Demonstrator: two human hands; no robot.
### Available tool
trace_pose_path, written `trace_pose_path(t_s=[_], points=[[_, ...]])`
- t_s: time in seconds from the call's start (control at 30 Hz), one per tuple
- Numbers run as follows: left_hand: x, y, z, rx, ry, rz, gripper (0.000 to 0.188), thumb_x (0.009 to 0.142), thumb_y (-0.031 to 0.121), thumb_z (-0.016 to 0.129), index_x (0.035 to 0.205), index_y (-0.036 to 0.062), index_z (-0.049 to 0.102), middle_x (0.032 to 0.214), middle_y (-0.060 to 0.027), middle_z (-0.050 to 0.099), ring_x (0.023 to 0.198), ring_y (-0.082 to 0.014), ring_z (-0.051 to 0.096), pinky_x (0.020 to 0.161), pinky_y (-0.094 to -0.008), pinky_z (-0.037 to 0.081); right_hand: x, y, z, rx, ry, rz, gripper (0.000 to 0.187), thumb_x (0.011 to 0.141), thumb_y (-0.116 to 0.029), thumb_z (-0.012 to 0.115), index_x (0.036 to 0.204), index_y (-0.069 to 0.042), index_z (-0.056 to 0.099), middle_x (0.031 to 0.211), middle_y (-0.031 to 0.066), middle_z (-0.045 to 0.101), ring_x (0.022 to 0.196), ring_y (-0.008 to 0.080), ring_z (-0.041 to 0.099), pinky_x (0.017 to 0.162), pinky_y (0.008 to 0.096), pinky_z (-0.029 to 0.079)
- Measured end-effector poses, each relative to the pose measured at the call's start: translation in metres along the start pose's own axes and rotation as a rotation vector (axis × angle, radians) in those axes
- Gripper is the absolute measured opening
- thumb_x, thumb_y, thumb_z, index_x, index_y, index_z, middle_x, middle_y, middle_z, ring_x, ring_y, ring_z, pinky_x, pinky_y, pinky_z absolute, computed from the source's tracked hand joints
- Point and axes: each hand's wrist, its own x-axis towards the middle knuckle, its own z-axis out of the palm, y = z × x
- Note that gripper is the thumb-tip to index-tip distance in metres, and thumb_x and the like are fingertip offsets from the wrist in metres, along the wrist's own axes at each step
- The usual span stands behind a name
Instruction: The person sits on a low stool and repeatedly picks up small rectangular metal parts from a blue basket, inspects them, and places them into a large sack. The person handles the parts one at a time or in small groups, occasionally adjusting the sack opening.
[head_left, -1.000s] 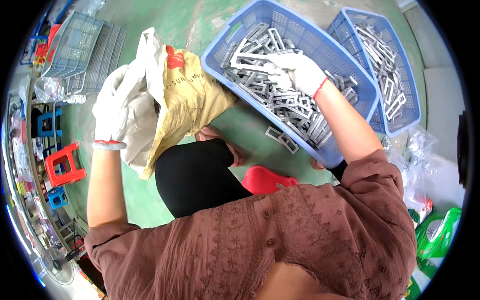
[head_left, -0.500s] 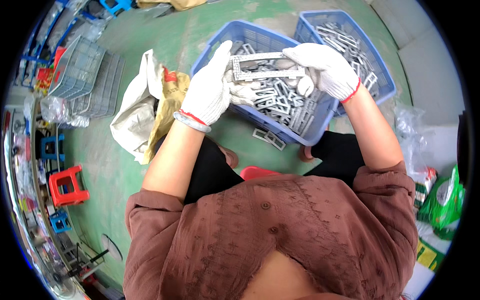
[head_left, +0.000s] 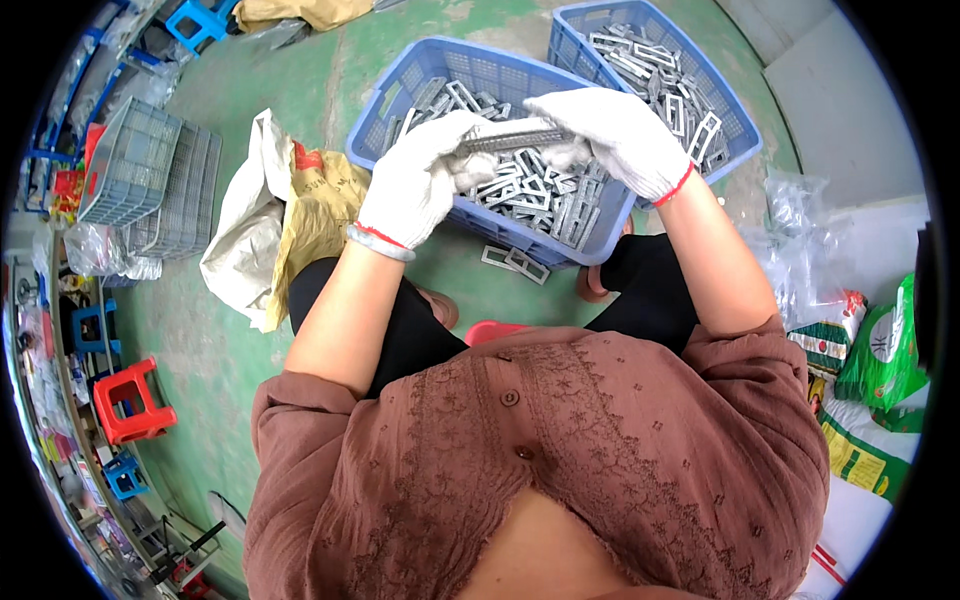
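Between my two gloved hands I hold a grey rectangular frame, tilted so that its narrow edge faces up. My left hand, in a white knit glove, grips its left end. On its right end are the closed fingers of my right hand, gloved the same way. Parts of the fingers are hidden behind the frame and the gloves. Below it stands a blue plastic basket filled with many similar grey frames.
A second blue basket of grey frames stands at the far right. Two loose frames lie on the green floor. To the left are an open sack, stacked grey crates and a red stool. Bags lie at the right.
The frame has turned from showing its open face to lying nearly edge-on, still between both hands. The whole view has shifted a little, with the baskets now further left.
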Motion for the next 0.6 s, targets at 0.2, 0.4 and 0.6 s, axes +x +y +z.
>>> trace_pose_path(t_s=[0.2,0.4,0.6], points=[[-0.002,-0.006,0.017,-0.009,0.108,0.275,0.074,0.087,-0.008,0.062,0.152,0.0052,0.026,0.139,-0.0185,0.048,0.118,-0.0299,0.058,0.103,-0.0392,0.048,0.004,0.022,0.011,-0.551,0.163,-0.437,0.069,0.082,-0.018,0.081,0.142,-0.003,0.052,0.135,0.0132,0.06,0.11,0.0187,0.065,0.093,0.0327,0.052],[-0.001,-0.007,0.018,-0.156,0.083,0.326,0.076,0.087,-0.011,0.058,0.152,0.0055,0.023,0.137,-0.0197,0.049,0.115,-0.0304,0.06,0.099,-0.0366,0.051,0.006,0.02,0.02,-0.485,0.171,-0.573,0.077,0.081,-0.013,0.081,0.148,-0.005,0.043,0.148,0.0139,0.049,0.119,0.0222,0.063,0.098,0.0343,0.051],[0.008,-0.018,0.003,0.016,0.055,0.475,0.041,0.096,0.009,0.061,0.134,0.0006,0.048,0.127,-0.0158,0.057,0.113,-0.0263,0.059,0.101,-0.0382,0.049,0.012,0.016,0.032,-0.577,0.163,-0.549,0.075,0.084,-0.021,0.079,0.148,-0.005,0.043,0.148,0.0162,0.048,0.125,0.0233,0.059,0.101,0.035,0.049]])
